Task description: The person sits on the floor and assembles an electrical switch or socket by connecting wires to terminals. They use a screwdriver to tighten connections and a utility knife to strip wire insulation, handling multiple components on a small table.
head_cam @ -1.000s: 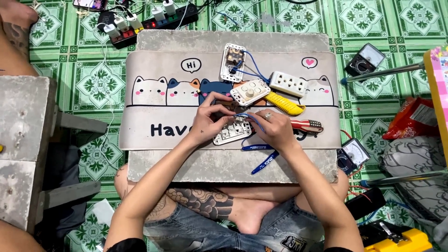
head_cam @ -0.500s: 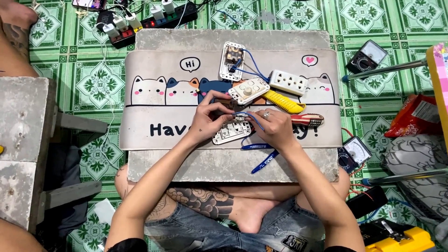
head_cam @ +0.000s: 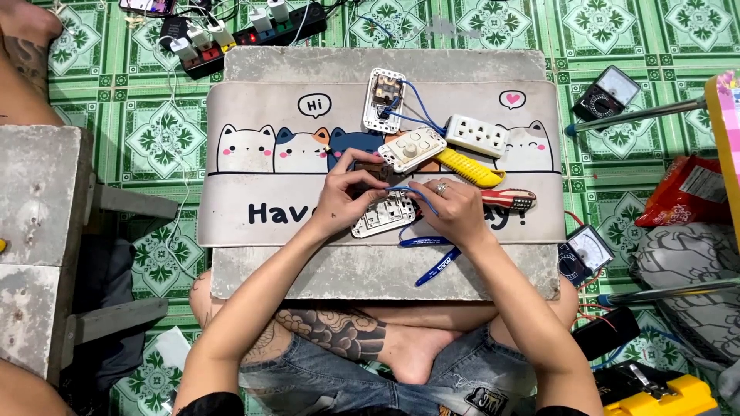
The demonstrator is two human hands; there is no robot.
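Note:
My left hand (head_cam: 344, 192) pinches the top of a white switch plate (head_cam: 383, 216) that lies on the cat-print mat (head_cam: 254, 208). My right hand (head_cam: 451, 208) holds a thin blue wire (head_cam: 407, 189) that arcs over the plate; both hands meet above it. Blue-handled pliers (head_cam: 432, 254) lie just below my right hand. A yellow utility knife (head_cam: 469, 166) and a red-striped tool (head_cam: 510, 200) rest to the right of my right hand.
Further up the mat lie a round-knob switch plate (head_cam: 411, 149), a white socket strip (head_cam: 478, 135) and an open switch back (head_cam: 384, 98) joined by blue wires. Two multimeters (head_cam: 610, 92) (head_cam: 584, 253) sit on the green tiled floor. A power strip (head_cam: 254, 31) lies at the top, a concrete block (head_cam: 38, 231) on the left.
My hands have stayed over the switch plate, with only small finger movements on the blue wire. Nothing else has moved.

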